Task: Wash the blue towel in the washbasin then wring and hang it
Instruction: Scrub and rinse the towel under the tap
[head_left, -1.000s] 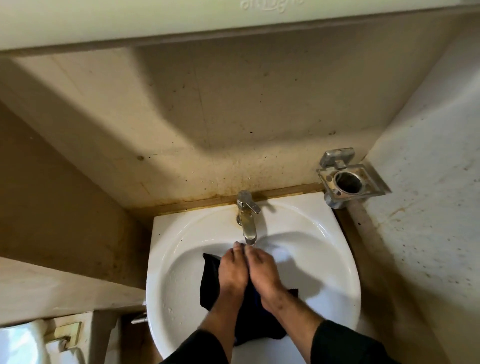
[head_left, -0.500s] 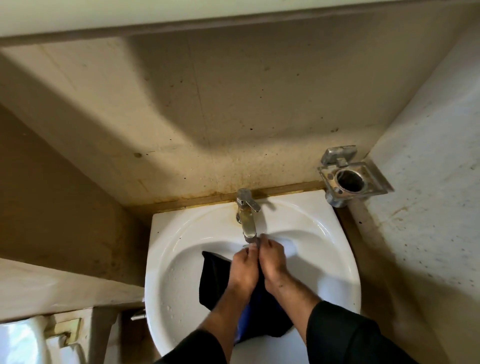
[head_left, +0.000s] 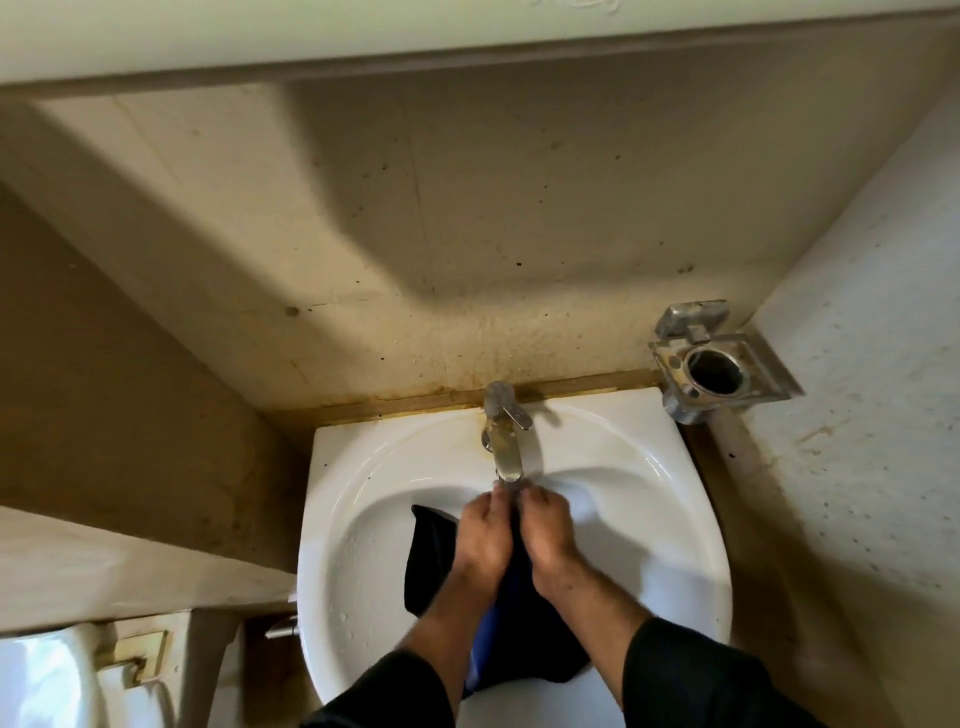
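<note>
basin: white washbasin (head_left: 363, 561), against stained wall
in basin: blue towel (head_left: 431, 561), bunched below tap (head_left: 504, 441)
on rim: tap, rear centre

Basin (head_left: 670, 499) is glossy white ceramic, smooth, with a few water drops on the left inside. Tap (head_left: 505, 436) is metal, chrome gone dull and yellowish. Holder (head_left: 719, 364) on the right is tarnished metal too. Towel (head_left: 431, 556) is soft cloth, dark and wet-looking, matt. Wall (head_left: 415, 234) behind is matt, beige, stained and speckled. Sleeves (head_left: 691, 680) are dark matt fabric.
</note>
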